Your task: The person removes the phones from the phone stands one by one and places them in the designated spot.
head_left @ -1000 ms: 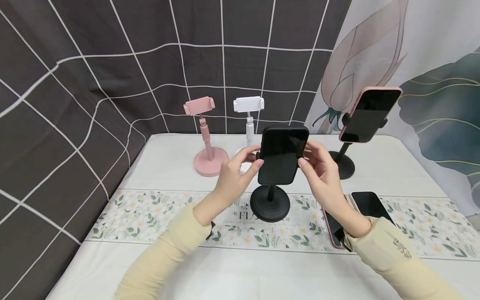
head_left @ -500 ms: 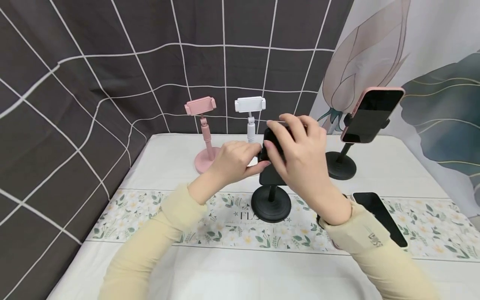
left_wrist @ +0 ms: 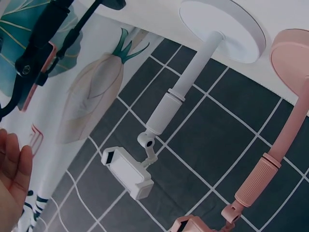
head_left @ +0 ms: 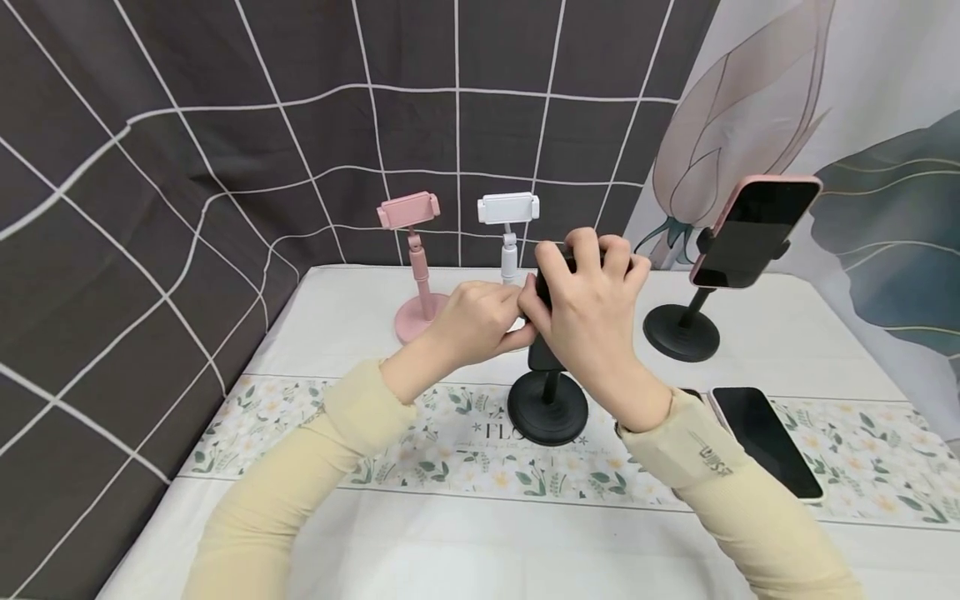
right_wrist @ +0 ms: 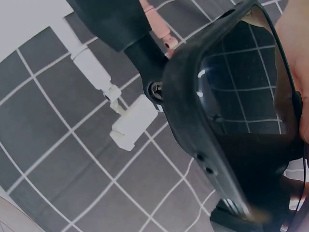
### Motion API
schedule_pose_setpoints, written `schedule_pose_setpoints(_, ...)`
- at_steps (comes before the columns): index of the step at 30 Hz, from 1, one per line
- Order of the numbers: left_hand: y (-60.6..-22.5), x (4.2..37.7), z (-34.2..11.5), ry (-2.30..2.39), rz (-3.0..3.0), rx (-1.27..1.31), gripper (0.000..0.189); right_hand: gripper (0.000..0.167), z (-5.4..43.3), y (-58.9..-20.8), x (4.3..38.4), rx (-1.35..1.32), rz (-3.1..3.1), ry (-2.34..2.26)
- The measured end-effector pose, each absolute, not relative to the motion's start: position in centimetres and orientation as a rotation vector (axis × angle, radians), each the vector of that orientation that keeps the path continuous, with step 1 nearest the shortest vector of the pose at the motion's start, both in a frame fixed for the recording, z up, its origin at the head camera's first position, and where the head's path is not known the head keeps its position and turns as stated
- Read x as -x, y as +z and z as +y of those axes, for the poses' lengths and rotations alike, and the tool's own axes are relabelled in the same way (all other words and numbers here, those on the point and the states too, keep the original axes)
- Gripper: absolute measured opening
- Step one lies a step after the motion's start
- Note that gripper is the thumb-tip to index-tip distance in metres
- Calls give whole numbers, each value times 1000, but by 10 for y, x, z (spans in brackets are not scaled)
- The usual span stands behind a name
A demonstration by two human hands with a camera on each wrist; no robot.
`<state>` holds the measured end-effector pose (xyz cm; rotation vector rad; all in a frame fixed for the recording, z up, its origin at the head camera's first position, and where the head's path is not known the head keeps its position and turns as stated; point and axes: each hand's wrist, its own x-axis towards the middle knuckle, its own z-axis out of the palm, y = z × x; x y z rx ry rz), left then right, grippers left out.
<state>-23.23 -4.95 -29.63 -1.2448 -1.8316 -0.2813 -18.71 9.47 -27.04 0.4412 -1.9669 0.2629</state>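
A black phone (right_wrist: 241, 92) stands upright in a black phone stand (head_left: 549, 408) in the middle of the table. Over its front and top edge lies my right hand (head_left: 592, 308), gripping it with curled fingers and hiding most of the screen. My left hand (head_left: 480, 321) is at the phone's left edge, fingers curled at the stand's clamp, its tips meeting my right thumb. Much of the clamp is hidden by the hands; its dark end shows in the right wrist view. A white phone stand (left_wrist: 166, 111) is behind, with a pink phone stand (left_wrist: 258, 183) beside it.
At the back right, another black stand (head_left: 681, 332) holds a pink-edged phone (head_left: 756, 232). A pale-edged phone (head_left: 767, 442) lies flat at the right, partly beneath my right sleeve. A floral runner (head_left: 480, 479) crosses the white table (head_left: 480, 542); a dark gridded curtain (head_left: 300, 142) hangs behind.
My right hand has moved from the phone's right side up and leftward over its front and top. My left hand has stayed at the left edge, its fingers now more curled.
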Motion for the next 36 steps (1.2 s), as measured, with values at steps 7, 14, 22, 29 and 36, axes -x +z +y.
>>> schedule_pose_setpoints(7,-293,227,-51,-396,-1923,1278,12,8,95,-268,189,-456,-1953,246)
schedule_pose_setpoints(14,-294,228,-54,-672,-2008,1343,8,8,96,-266,188,-479,-1972,222)
schedule_pose_setpoints(22,-293,229,-54,-810,-2041,1387,7,10,100,-263,187,-507,-2014,232)
schedule_pose_setpoints(29,-296,231,-54,-911,-2071,1406,10,11,105,-258,185,-541,-2089,203)
schedule_pose_setpoints(36,-298,232,-52,-999,-2065,1428,12,11,110,-254,182,-577,-2141,225)
